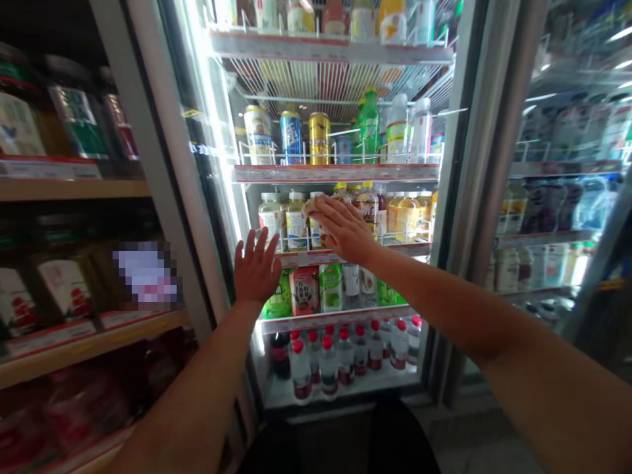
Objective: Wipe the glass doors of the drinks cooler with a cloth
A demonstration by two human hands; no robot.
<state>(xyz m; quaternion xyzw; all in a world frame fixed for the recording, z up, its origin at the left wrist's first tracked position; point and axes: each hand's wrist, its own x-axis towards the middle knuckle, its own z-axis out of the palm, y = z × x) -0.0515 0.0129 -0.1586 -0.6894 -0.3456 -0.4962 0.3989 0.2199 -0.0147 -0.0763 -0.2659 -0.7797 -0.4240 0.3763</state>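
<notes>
One tall, clear-glass cooler door stood with its long axis upright. The left hand pointed upward, fingers spread and bare. The right hand slanted leftward, fingers straight over one small beige cloth at the door's mid-height; the cloth's long axis and the grip beneath couldn't be told.

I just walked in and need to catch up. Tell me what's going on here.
A person faces a lit fridge, both arms stretched toward it. The right hand holds what looks like a beige cloth, in front of bottles inside. The left hand is open, fingers spread, lower and to the left; I can't tell whether it touches anything.
</notes>
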